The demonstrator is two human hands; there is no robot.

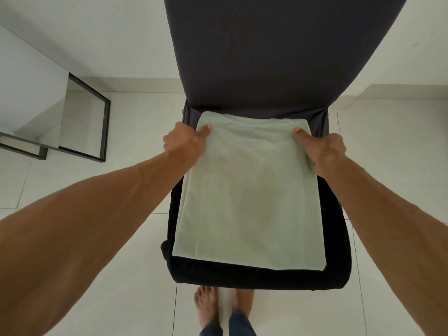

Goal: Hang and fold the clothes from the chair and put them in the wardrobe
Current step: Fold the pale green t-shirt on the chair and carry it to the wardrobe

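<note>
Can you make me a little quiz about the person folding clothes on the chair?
1. True or false: both hands grip the far corners of the pale green garment.
2. What lies under it? A) black garment B) red towel C) newspaper
3. Which thumb rests on top of the cloth, left hand or right hand?

Key: 1 true. 2 A. 3 both.

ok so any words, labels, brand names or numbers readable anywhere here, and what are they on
None can be read.
Folded pale green garment: faint darker marks show through the fabric, too blurred to read as text.
Black garment beneath it: no label visible.
Dark grey covered chair: no writing.
Black-framed mirror on the floor: no writing.
</note>
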